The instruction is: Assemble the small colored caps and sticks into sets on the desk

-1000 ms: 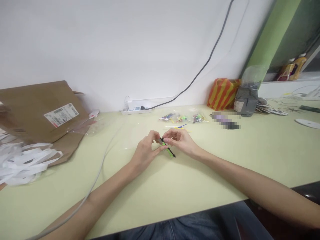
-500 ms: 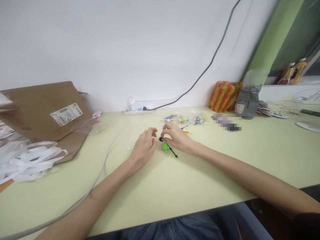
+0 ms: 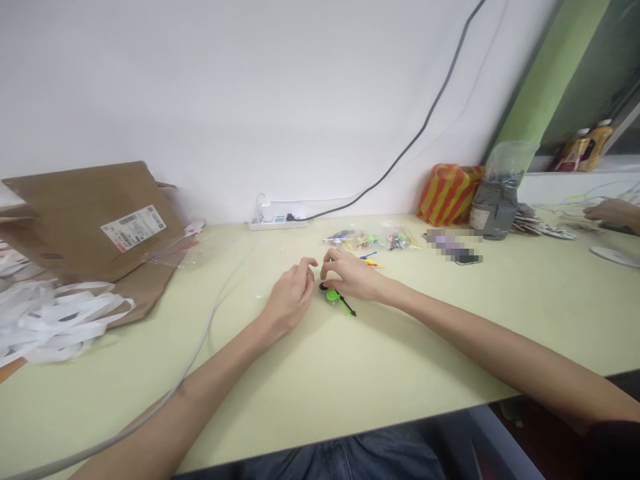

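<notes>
Fingers (image 3: 330, 261) of the right hand (image 3: 353, 279) curl loosely over a round black piece (image 3: 323, 287) — from the head view, touching or gripping cannot be told — while the half-closed left hand (image 3: 289, 298) holds nothing, just beside it. A glossy green plastic disc (image 3: 332, 297) with a black pointed arm (image 3: 346, 306) lies on the pale green tabletop (image 3: 400, 347).

The room is bright, and the light is soft and even. The white wall (image 3: 200, 100) looks pale and a bit washed out. Faint, soft shadows lie on the surface (image 3: 400, 347) by the left hand (image 3: 289, 300) and right hand (image 3: 350, 277). A small patch (image 3: 453, 245) is blocky and blurred. The picture looks bent near its edges.
</notes>
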`<act>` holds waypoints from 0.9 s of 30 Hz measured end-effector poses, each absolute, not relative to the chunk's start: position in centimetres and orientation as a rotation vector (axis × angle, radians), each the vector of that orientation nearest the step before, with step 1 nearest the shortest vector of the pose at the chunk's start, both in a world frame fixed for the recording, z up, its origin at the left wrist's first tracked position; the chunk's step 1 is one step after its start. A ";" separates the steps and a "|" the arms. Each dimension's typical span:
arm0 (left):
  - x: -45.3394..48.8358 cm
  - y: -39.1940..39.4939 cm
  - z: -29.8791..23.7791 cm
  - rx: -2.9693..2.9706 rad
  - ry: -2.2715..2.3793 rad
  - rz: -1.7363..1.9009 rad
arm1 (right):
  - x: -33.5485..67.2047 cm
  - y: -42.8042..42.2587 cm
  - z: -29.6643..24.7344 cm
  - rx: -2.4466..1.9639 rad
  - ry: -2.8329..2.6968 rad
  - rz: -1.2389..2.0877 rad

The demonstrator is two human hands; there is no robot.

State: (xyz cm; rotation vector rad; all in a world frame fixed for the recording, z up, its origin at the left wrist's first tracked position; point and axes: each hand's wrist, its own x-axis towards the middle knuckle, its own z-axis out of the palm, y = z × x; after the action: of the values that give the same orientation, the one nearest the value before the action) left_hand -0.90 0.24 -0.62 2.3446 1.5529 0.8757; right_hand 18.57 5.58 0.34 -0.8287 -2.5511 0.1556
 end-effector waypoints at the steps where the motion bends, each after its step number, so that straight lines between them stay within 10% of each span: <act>1: -0.9 0.2 -0.5 2.343 1.548 0.884 | 18.9 5.6 0.5 -0.842 -2.521 0.147; 27: -0.8 0.1 -0.5 2.345 1.498 0.753 | 26.6 8.2 -1.4 -1.351 -2.298 0.042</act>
State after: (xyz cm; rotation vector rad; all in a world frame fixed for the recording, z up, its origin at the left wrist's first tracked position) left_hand -0.77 0.12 -0.50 2.3449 1.4984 0.7531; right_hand 26.63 8.24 -1.43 -1.3506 -2.2981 0.0422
